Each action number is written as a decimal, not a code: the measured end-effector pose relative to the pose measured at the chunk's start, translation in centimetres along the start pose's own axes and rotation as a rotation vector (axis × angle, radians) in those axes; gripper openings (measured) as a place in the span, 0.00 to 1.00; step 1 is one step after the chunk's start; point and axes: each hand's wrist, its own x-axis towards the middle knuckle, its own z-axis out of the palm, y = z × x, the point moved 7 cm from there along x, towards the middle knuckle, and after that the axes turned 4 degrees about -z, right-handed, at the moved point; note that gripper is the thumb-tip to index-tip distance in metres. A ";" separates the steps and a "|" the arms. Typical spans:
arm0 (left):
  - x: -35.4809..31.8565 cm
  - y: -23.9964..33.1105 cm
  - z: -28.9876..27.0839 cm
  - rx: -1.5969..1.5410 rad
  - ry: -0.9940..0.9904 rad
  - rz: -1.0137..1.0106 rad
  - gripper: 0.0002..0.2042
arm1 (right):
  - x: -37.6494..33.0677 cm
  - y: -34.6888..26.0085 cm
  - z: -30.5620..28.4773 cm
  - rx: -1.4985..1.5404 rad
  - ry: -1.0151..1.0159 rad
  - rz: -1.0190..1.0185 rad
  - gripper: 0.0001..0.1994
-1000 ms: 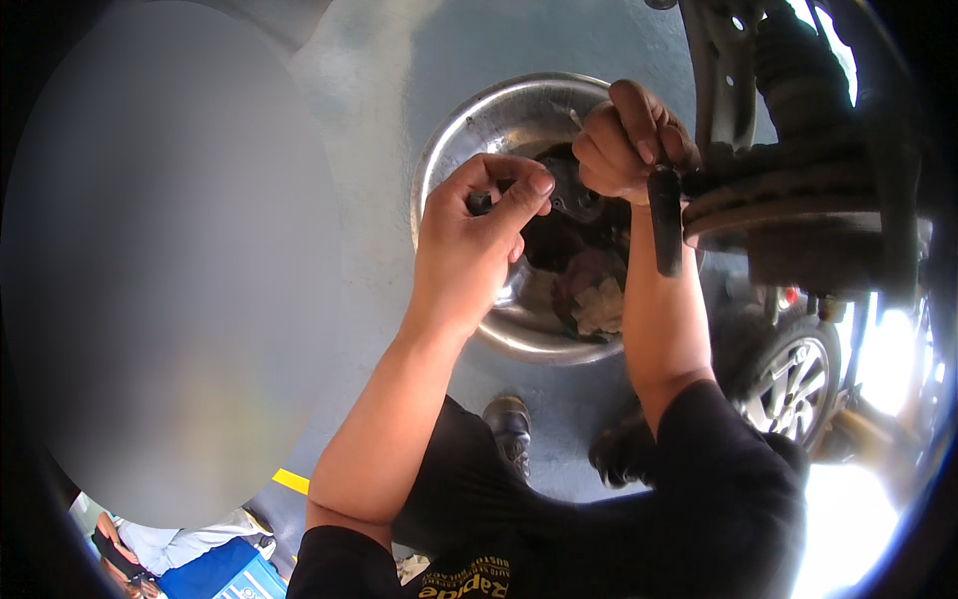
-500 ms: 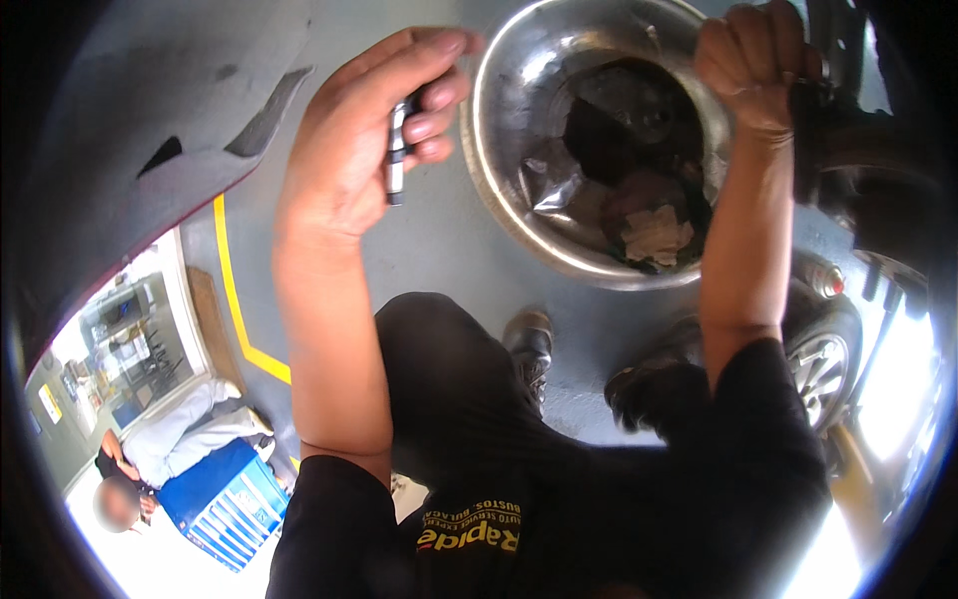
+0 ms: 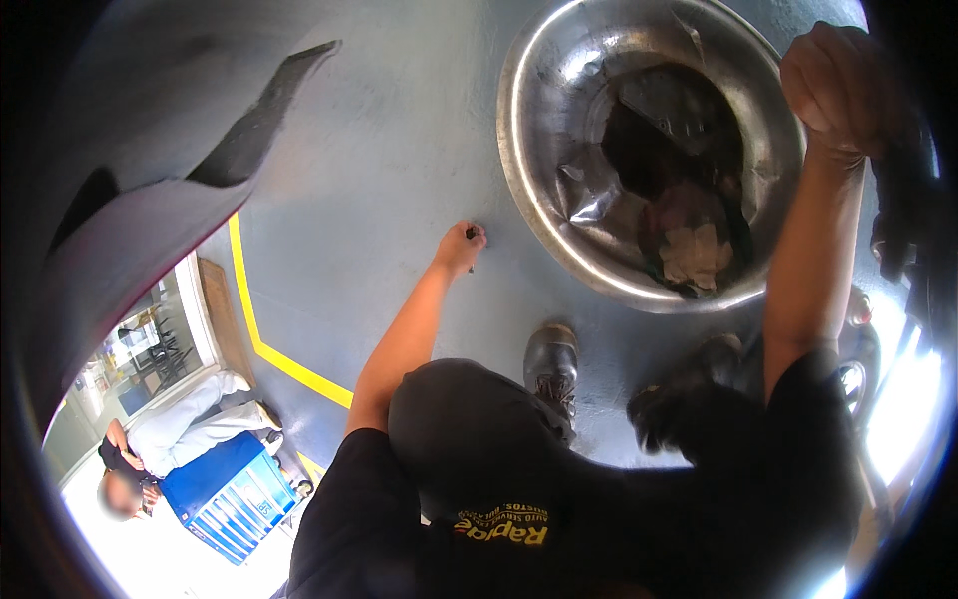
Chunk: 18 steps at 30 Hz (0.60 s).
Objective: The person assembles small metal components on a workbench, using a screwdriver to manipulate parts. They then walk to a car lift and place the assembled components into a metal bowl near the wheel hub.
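Low over the grey floor, my left hand (image 3: 460, 249) is closed round a slim tool (image 3: 472, 236). Only a short dark part of it shows now; the earlier picture shows it as black and silver, and its exact kind cannot be made out. Up at the right, my right hand (image 3: 836, 92) is curled like a fist beside dark vehicle parts (image 3: 903, 190). Whatever its fingers hold is hidden. Between the hands stands a wide, dented metal basin (image 3: 534, 165), with dark material and a crumpled pale rag (image 3: 696, 257) inside.
A grey vehicle panel (image 3: 130, 270) juts in from the left. Yellow floor tape (image 3: 299, 372) runs below it. At the lower left, a person (image 3: 180, 424) sits by a blue tool cabinet (image 3: 225, 499). My dark boot (image 3: 552, 364) stands below the basin.
My left hand has dropped away toward the floor with the slim tool. My right hand has shifted right and slightly down in view. The basin appears farther right as the view moved.
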 end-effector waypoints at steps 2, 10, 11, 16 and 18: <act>0.6 1.9 1.6 -0.033 0.071 0.017 0.11 | -0.8 -0.5 -0.3 -0.020 0.022 0.007 0.14; 1.3 1.1 1.9 0.101 0.376 0.338 0.20 | -0.7 -0.4 -0.6 -0.006 0.018 0.014 0.14; 1.5 0.9 2.0 0.073 0.355 0.319 0.21 | -0.8 -0.6 -0.7 -0.009 0.020 0.013 0.14; 1.7 -0.3 2.3 -0.057 0.368 0.284 0.23 | -0.6 -0.5 -1.0 -0.006 0.016 0.023 0.14; 1.5 0.7 2.9 -0.020 0.355 0.315 0.23 | -1.0 -0.6 -1.3 -0.013 0.032 0.029 0.14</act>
